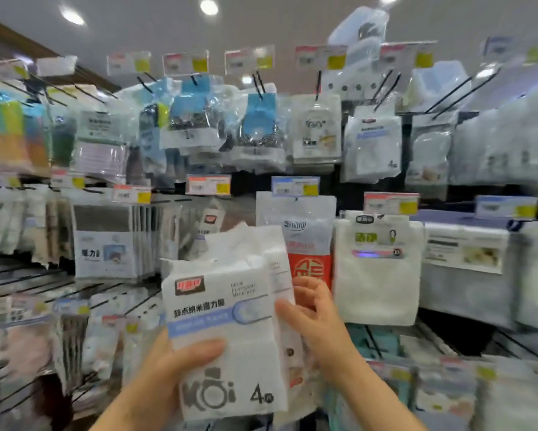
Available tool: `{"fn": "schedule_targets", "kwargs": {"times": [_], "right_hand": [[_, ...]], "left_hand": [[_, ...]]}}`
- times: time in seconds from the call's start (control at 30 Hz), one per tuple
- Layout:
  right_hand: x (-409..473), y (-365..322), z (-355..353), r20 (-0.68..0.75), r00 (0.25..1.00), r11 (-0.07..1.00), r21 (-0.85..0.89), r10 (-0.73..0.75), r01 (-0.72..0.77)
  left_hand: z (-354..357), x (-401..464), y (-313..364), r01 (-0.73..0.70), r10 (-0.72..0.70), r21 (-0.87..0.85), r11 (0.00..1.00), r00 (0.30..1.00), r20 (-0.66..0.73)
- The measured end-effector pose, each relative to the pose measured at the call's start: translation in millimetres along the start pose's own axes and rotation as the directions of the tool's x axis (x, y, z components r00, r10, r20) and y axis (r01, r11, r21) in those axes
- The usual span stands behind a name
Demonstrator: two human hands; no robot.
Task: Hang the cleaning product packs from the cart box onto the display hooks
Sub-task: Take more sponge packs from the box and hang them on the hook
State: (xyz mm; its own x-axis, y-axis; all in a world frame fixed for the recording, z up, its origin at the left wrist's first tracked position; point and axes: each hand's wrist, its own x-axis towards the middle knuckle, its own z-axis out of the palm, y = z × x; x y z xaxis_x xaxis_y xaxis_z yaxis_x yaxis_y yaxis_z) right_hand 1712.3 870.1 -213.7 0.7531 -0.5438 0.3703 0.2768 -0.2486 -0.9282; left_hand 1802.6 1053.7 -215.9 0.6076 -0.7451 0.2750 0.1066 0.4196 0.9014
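Observation:
A white sponge pack with a blue band and a "4" mark is held up in front of the display, with more white packs stacked behind it. My left hand grips the stack from the lower left, thumb across the front. My right hand holds the stack's right edge, fingers curled onto the packs behind. Black display hooks stick out of the wall above, loaded with hanging packs. The cart box is out of view.
Rows of hanging cleaning goods fill the wall: steel scourers up top, a red and white pack and a white cloth pack just right of my hands. Price tags line the hook ends. Bare hooks at left.

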Motion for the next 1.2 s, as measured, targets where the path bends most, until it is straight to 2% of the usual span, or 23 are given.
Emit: {"fn": "schedule_targets", "kwargs": {"times": [0.1,0.2,0.33,0.53,0.7,0.87,1.0,1.2], "right_hand": [[-12.3,-17.3,-38.2,-0.104,0.994,0.999,0.025,-0.036,0.039],[-14.4,-38.8,-84.6,-0.222,0.970,0.995,-0.009,-0.094,0.095],[-10.1,-72.5,-147.1,-0.264,0.950,0.983,-0.120,-0.168,0.140],[27.4,-120.3,-217.9,-0.208,0.945,0.943,-0.275,-0.251,0.190],[81.1,-149.4,-263.2,-0.087,0.938,0.888,-0.362,-0.336,0.284],[135.3,-175.4,-283.9,0.009,0.924,0.885,-0.284,-0.383,0.369],[175.1,-184.7,-287.4,0.058,0.925,0.884,-0.279,-0.375,0.376],[206.8,-193.1,-283.7,0.067,0.904,0.871,-0.246,-0.421,0.424]], "left_hand": [[27.3,5.2,4.9,0.024,-0.024,-0.004,1.000,0.998,0.049],[43.1,23.9,10.8,-0.001,0.000,0.025,1.000,1.000,0.015],[78.3,63.5,13.0,-0.067,0.063,0.110,0.992,0.997,0.044],[144.3,137.2,6.8,-0.175,0.180,0.081,0.981,0.982,-0.061],[187.0,190.9,14.0,-0.273,0.277,0.104,0.956,0.961,-0.027],[206.6,233.0,31.4,-0.359,0.368,0.126,0.925,0.929,-0.051],[211.4,252.6,50.6,-0.342,0.351,0.130,0.931,0.935,-0.052],[206.4,272.5,78.8,-0.386,0.396,0.159,0.909,0.918,-0.035]]}}
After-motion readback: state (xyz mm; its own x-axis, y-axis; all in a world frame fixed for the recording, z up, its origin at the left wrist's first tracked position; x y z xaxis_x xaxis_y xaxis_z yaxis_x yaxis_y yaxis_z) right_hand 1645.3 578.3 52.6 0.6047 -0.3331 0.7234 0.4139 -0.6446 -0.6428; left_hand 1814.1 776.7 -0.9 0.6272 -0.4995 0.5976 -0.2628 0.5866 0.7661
